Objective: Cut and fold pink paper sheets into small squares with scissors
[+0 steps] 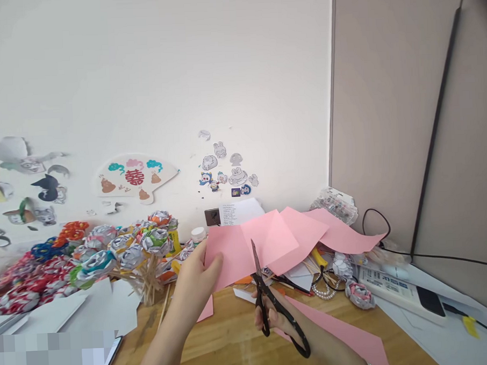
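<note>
My left hand (197, 278) pinches the left edge of a folded pink paper sheet (278, 237), holding it up above the wooden desk (230, 339). In my right hand (279, 318) is a pair of black scissors (268, 300), fingers through the handles. The blades point up and meet the paper's lower edge near its middle. The sheet stretches rightward in several folded panels, its far end drooping over clutter.
A bunch of paper roses on wooden sticks (129, 252) stands at the left. Another pink sheet (347, 334) lies on the desk under my right hand. A white box (397, 289), pearl beads (324, 292) and black cables (432, 257) sit at the right. Stickers cover the wall.
</note>
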Demonstrator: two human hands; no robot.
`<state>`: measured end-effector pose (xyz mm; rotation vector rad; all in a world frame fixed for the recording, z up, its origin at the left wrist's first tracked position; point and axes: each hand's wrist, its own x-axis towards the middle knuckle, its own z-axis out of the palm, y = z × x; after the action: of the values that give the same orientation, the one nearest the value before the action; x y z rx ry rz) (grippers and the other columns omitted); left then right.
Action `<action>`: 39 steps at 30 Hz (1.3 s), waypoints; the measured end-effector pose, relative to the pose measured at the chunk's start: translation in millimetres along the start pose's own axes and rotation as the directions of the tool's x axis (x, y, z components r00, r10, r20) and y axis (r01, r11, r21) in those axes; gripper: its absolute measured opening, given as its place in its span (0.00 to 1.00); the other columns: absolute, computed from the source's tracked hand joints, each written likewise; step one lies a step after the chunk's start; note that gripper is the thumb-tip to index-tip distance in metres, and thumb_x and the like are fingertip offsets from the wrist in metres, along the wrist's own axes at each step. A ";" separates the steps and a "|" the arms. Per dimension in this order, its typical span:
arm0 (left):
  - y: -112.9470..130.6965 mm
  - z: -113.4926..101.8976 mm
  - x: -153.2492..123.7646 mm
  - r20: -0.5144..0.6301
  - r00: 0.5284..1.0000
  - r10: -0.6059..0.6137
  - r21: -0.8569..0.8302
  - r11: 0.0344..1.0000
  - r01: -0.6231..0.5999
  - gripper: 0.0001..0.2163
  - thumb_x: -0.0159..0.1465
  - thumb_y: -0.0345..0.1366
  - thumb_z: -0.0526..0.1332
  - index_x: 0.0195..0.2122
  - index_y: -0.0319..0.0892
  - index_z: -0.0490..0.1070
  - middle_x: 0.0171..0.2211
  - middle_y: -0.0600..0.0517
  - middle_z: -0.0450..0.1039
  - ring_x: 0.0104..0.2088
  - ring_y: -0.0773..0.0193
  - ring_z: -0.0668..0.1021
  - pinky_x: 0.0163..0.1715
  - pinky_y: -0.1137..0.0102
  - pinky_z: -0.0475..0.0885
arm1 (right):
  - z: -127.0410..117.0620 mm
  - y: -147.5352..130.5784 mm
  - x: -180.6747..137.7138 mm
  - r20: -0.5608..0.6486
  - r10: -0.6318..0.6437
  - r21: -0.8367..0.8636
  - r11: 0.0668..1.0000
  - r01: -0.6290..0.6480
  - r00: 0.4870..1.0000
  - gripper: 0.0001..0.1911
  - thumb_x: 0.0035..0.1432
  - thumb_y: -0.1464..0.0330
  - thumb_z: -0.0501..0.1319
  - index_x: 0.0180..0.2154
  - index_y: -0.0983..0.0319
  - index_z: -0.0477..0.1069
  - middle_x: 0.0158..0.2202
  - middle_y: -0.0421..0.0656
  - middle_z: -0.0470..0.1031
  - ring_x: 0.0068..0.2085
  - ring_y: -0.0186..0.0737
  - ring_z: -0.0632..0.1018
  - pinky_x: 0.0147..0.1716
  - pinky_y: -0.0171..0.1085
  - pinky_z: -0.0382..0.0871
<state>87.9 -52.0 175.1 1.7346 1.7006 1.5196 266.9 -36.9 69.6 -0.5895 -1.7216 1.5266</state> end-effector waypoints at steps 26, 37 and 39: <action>1.8 -1.8 -1.8 -0.005 1.000 -0.014 0.026 1.000 0.014 0.17 0.52 0.40 0.54 0.40 0.40 0.72 0.21 0.54 0.70 0.26 0.58 0.72 0.28 0.68 0.67 | 1.7 1.3 0.8 0.045 -0.032 0.105 0.994 0.027 0.998 0.24 0.48 0.47 0.57 0.41 0.56 0.66 0.34 0.44 0.71 0.40 0.43 0.73 0.43 0.43 0.63; 5.3 -1.0 -4.0 -0.003 1.000 -0.020 0.002 1.000 0.020 0.16 0.50 0.38 0.54 0.39 0.40 0.73 0.18 0.56 0.68 0.27 0.57 0.73 0.30 0.68 0.68 | 1.3 1.6 -0.6 0.021 -0.032 0.113 0.993 0.029 0.999 0.23 0.46 0.48 0.59 0.39 0.56 0.67 0.35 0.45 0.72 0.41 0.44 0.73 0.44 0.43 0.64; 5.2 -1.1 -4.0 -0.004 1.000 -0.014 0.015 1.000 0.014 0.16 0.51 0.38 0.54 0.39 0.41 0.73 0.18 0.56 0.67 0.27 0.57 0.73 0.30 0.68 0.67 | 2.2 -1.0 -1.0 0.019 -0.029 0.111 0.994 0.027 0.999 0.23 0.46 0.48 0.59 0.39 0.56 0.67 0.35 0.45 0.71 0.41 0.45 0.73 0.44 0.43 0.64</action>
<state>90.9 -57.3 177.7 1.7248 1.7273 1.5090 265.9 -39.2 70.3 -0.4927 -1.6419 1.6016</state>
